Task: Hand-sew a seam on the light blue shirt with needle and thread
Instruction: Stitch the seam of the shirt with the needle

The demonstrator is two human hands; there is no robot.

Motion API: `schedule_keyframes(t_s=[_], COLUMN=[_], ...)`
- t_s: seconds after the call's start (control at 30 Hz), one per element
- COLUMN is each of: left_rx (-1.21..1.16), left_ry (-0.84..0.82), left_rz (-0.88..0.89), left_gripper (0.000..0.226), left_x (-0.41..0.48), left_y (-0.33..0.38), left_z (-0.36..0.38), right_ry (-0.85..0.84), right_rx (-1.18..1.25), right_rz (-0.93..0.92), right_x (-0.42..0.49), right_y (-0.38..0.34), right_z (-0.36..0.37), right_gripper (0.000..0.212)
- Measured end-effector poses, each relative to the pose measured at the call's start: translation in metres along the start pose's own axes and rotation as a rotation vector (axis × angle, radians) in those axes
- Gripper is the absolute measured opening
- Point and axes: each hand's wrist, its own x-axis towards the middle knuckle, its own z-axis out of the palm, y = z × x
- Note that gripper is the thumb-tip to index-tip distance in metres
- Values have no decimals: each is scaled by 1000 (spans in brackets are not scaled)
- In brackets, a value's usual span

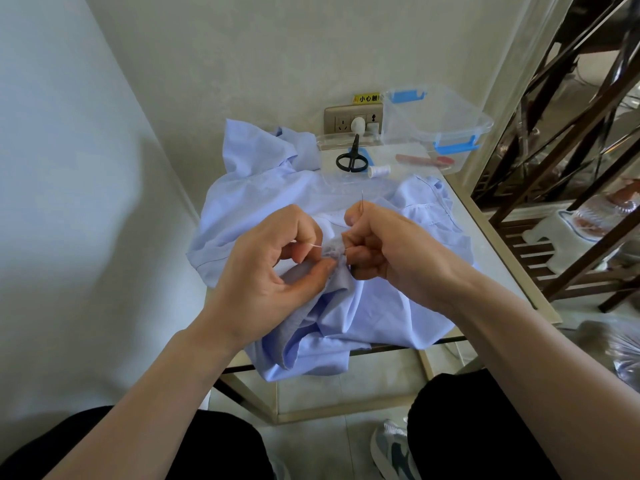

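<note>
We sit at a small pale bench [485,233] set in a corner of white walls, with a dark wooden rack [568,140] to our right. On the wall behind it is a socket plate [337,121], and above that a yellow sticker [367,98] reading "小心触", its end hidden. The shirt [263,199] lies crumpled over most of the bench, its front edge hanging over the near side. Behind it lie black scissors [352,157], blades pointing away from us, a white spool [379,170] and a clear box [440,126] with blue clips. Our left hand [266,271] pinches a bunched fold of shirt and a short thread [313,245]. Our right hand [388,244] is closed on the needle [362,202], which stands nearly upright, tip up.
</note>
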Motion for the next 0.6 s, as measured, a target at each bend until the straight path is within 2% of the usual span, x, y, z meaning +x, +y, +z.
schedule_keyframes(t_s=[0.1,0.23,0.33,0.43,0.47,0.6], left_rx=[44,61,115,166,175,209], left_ry=[17,28,49,54,53,54], left_rz=[47,80,115,135,137,156], left_gripper=[42,41,42,44,45,44], left_x=[0,-1,0,1,1,1], left_y=[0,5,6,5,5,3], left_z=[0,-2,-2,-1,-1,-1], right_ry=[-18,-44,-61,-104,-107,-78], right_rx=[-79,-59,-155,-273,-289,-209], right_rz=[-16,-26,-33,-10,-3,-9], right_x=[-1,0,1,0,0,-1], right_y=[3,4,6,5,4,1], right_z=[0,0,-3,-6,-7,-8], right_gripper=[24,23,4,14,23,45])
